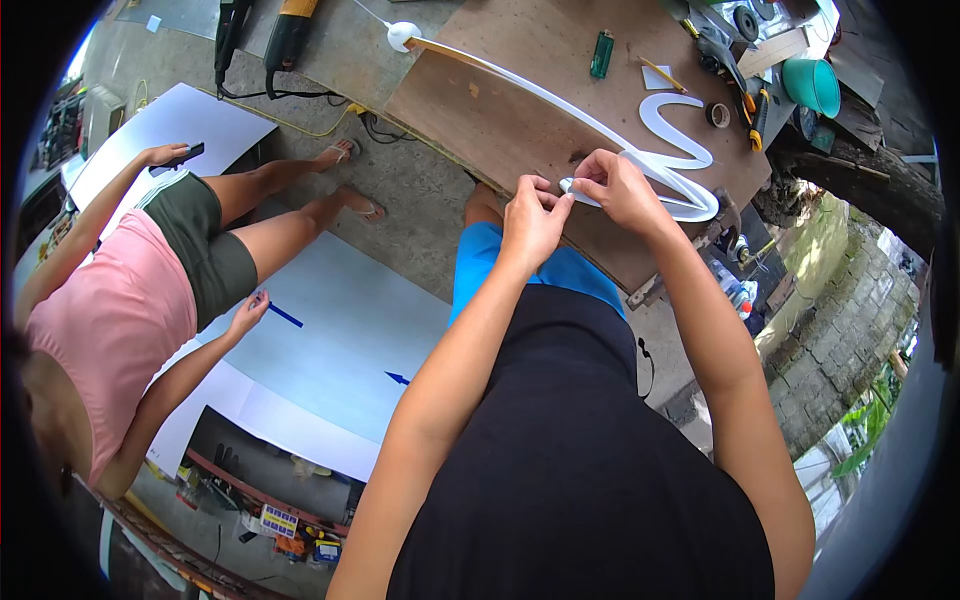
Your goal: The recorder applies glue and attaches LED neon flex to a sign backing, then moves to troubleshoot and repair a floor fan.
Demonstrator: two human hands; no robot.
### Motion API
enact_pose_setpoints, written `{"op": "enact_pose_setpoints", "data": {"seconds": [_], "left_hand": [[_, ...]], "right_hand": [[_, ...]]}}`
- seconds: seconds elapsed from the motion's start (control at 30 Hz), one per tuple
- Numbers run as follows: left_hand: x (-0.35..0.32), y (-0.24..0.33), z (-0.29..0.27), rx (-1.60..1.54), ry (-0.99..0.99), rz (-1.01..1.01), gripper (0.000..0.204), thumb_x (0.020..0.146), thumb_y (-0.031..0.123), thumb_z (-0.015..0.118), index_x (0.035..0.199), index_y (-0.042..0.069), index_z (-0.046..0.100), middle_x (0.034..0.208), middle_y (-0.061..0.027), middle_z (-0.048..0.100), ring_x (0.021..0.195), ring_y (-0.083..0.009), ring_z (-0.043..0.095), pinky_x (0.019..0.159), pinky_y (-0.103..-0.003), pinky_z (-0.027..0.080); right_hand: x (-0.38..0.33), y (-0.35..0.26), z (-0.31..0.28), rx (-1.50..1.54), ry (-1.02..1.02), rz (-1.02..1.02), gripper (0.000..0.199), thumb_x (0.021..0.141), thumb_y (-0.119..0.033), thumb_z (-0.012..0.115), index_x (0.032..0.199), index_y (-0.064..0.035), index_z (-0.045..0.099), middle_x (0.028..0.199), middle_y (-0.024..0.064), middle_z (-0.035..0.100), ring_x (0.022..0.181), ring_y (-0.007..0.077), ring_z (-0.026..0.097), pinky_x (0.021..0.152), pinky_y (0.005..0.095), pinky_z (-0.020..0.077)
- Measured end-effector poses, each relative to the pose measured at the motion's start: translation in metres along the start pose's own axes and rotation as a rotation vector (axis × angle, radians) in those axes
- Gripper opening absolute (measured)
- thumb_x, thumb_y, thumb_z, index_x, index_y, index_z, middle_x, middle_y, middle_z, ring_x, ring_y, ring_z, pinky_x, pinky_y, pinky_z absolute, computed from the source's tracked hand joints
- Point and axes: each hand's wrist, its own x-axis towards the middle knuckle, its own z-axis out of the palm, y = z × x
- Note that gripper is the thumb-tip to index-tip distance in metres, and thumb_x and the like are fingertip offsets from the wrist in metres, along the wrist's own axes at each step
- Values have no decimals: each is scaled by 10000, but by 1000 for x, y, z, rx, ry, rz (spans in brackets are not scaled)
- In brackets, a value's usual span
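Observation:
Over the near edge of a brown wooden worktop [520, 110], my left hand [533, 220] and my right hand [615, 192] are close together. Both are closed, fingertips pinching a small white end of material [570, 187]. Under and beyond my right hand lies a flat white cutout [700, 203], curved and zigzag like script lettering. A long white strip [520, 82] arcs from it toward the far left of the worktop, where a white roll or ball [403, 37] sits. My fingers hide how the held end joins the cutout.
A green lighter [602, 54], tape roll [717, 115], pencil [664, 77] and teal cup [811, 87] are on the worktop. Corded power tools [290, 40] lie far left. At left, another person [130, 290] holds a dark handheld device [182, 157] and blue stick [285, 314] beside large white sheets [330, 340].

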Motion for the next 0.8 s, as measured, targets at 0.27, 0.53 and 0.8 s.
{"op": "enact_pose_setpoints", "data": {"seconds": [0.27, 0.53, 0.8], "left_hand": [[-5, 0, 13, -359, 31, -181, 369, 888, 136, 685, 1185, -74, 622, 1038, -156, 699, 913, -155, 659, 808, -282, 518], [-6, -3, 24, -670, 72, -228, 371, 895, 138, 674, 1209, -53, 623, 1065, -146, 698, 924, -159, 654, 821, -288, 510], [-4, 0, 12, -165, 126, -127, 330, 891, 178, 686, 1147, -29, 664, 982, -162, 718, 856, -167, 678, 771, -291, 523]], "right_hand": [[3, 1, 2, -22, 5, 12, 216, 823, -156, 734, 927, 11, 647, 853, 127, 698, 811, 211, 666, 749, 338, 518], [3, -3, 1, -44, -7, -7, 196, 838, -146, 720, 922, 13, 642, 840, 107, 689, 799, 181, 651, 737, 322, 515], [2, -5, 1, -71, -12, -13, 180, 854, -134, 703, 928, 16, 635, 834, 89, 679, 795, 148, 633, 733, 305, 512]]}}
